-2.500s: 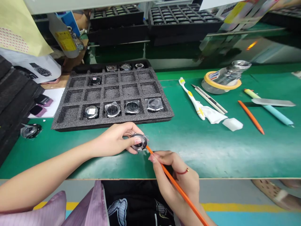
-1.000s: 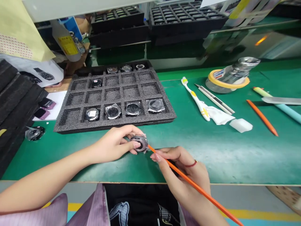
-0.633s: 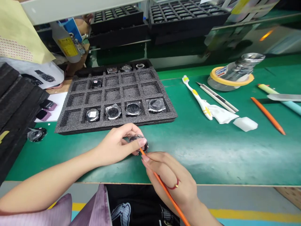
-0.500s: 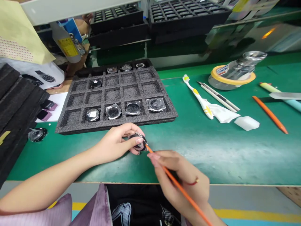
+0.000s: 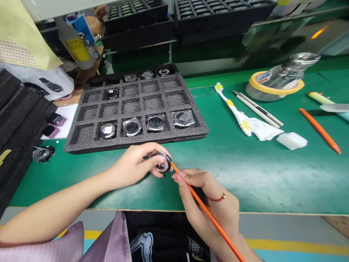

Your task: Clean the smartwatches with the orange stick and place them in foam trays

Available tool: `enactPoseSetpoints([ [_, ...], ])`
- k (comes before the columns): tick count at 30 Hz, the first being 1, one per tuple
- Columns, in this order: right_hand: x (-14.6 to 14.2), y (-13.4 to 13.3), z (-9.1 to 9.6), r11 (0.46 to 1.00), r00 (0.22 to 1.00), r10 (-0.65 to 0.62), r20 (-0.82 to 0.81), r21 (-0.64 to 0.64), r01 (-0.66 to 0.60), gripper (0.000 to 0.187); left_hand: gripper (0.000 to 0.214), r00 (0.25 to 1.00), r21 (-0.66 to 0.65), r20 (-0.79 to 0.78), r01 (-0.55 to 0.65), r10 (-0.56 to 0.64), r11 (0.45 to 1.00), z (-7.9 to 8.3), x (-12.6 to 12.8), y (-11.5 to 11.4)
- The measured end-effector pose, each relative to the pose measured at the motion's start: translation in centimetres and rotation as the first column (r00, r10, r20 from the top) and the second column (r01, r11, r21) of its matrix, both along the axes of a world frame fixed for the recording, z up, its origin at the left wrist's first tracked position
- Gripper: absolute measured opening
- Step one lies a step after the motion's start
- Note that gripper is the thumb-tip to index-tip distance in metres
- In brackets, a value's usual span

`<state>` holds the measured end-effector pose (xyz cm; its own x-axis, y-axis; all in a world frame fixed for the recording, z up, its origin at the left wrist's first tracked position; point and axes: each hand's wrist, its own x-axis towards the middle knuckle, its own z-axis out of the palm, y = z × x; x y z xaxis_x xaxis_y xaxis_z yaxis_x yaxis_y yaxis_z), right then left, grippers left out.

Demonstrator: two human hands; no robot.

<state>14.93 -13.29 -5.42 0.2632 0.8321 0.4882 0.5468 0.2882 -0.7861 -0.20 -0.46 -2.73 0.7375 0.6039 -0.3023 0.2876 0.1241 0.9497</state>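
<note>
Between the thumb and fingers of my left hand (image 5: 140, 163) is a round watch case (image 5: 164, 166), dark with a shiny rim and tilted up off the bench. My right hand (image 5: 209, 203) grips a long, thin orange stick (image 5: 208, 213) like a pen. Its tip touches the right edge of the watch case; the exact contact spot is too small to make out. Just beyond my left hand lies a black foam tray (image 5: 160, 137) with square pockets. Several round watch cases in clear film, one of them this wrapped case (image 5: 132, 126), sit in its front row.
To the right lie a toothbrush (image 5: 231, 109), a craft knife (image 5: 259, 109), a white tissue (image 5: 263, 129), a white foam block (image 5: 292, 141) and an orange rod (image 5: 320, 131). A glass jar with a tape roll (image 5: 275, 85) stands behind. Stacked black foam (image 5: 21, 138) borders the left.
The watch case has turned a little in my left hand, so more of its face shows. My right hand and the orange stick have shifted slightly. The view has moved a little.
</note>
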Motion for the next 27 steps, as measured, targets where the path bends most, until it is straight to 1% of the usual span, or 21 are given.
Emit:
enactPoseSetpoints([
  [2, -0.11, -0.15, -0.02, 1.000, 1.000, -0.011, 0.029, -0.003, 0.011, 0.021, 0.024, 1.000, 0.013, -0.009, 0.004, -0.004, 1.000, -0.13, -0.05, 0.00],
  [6, -0.37, 0.19, -0.03, 0.999, 0.999, -0.038, 0.003, -0.007, 0.038, 0.019, 0.023, 1.000, 0.017, -0.009, 0.013, -0.013, 1.000, -0.18, -0.03, 0.01],
  [12, -0.49, 0.28, -0.29, 0.999, 0.997, -0.033, 0.066, 0.043, 0.030, 0.023, 0.015, 1.000, 0.020, -0.011, 0.006, -0.005, 1.000, -0.02, 0.16, -0.06],
  [19, -0.45, 0.22, -0.15, 0.998, 0.997, 0.000, 0.074, 0.061, -0.004, 0.023, 0.017, 1.000, 0.049, -0.013, -0.001, 0.002, 0.999, 0.01, 0.14, -0.13],
  [21, -0.48, 0.11, -0.15, 0.999, 0.999, -0.013, 0.044, 0.032, 0.011, 0.023, 0.018, 1.000, 0.049, -0.023, 0.003, -0.001, 0.999, -0.06, 0.10, -0.11],
  [24, -0.53, 0.22, -0.20, 0.999, 0.998, -0.028, -0.054, -0.028, 0.027, 0.018, 0.017, 1.000, 0.035, -0.017, 0.016, -0.016, 0.999, -0.11, 0.07, -0.09],
  [27, -0.63, 0.25, -0.26, 0.999, 0.998, -0.039, -0.045, -0.012, 0.039, 0.017, 0.018, 1.000, 0.040, -0.027, 0.006, -0.005, 0.999, -0.07, 0.08, -0.11],
])
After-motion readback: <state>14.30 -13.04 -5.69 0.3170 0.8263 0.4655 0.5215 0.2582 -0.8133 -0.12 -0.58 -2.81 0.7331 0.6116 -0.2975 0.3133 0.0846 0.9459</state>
